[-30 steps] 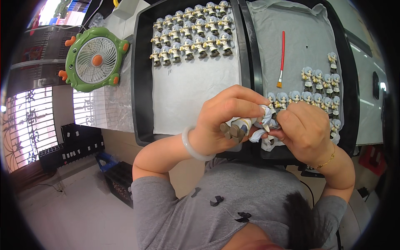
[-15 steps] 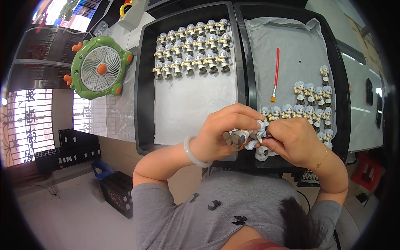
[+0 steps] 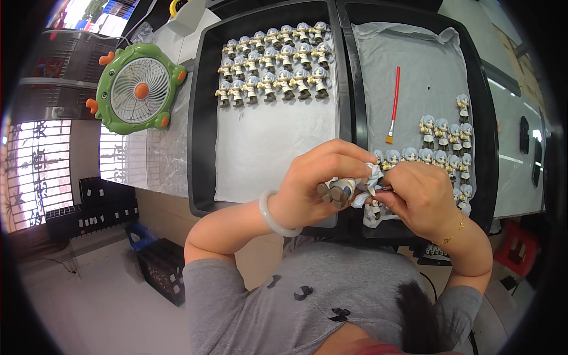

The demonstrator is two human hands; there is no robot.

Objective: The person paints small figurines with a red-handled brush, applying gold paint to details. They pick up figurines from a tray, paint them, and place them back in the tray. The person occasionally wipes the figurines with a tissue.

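Observation:
A small figurine point(image 3: 344, 188) with pale blue hair, a white outfit and brown boots lies tilted in my left hand point(image 3: 310, 177), boots toward me. The left fingers are closed around its body. My right hand point(image 3: 425, 192) is pinched close against the figurine's hair; a thin dark sliver shows at its fingertips, too small and covered to name. Both hands are above the near edges of two black trays. Under and beyond my right hand, several matching figurines point(image 3: 441, 130) stand or lie on the white lining of the right tray point(image 3: 486, 154).
Rows of similar figurines point(image 3: 269, 59) fill the far part of the left tray point(image 3: 204, 118). A red-handled paintbrush point(image 3: 396, 100) lies in the right tray. On the left stands a green animal-shaped fan point(image 3: 141, 89). Black crates point(image 3: 160, 269) sit on the floor at left.
The view has shifted slightly. Both hands keep their hold at the figurine's hair, with the right fingertips a little changed in angle.

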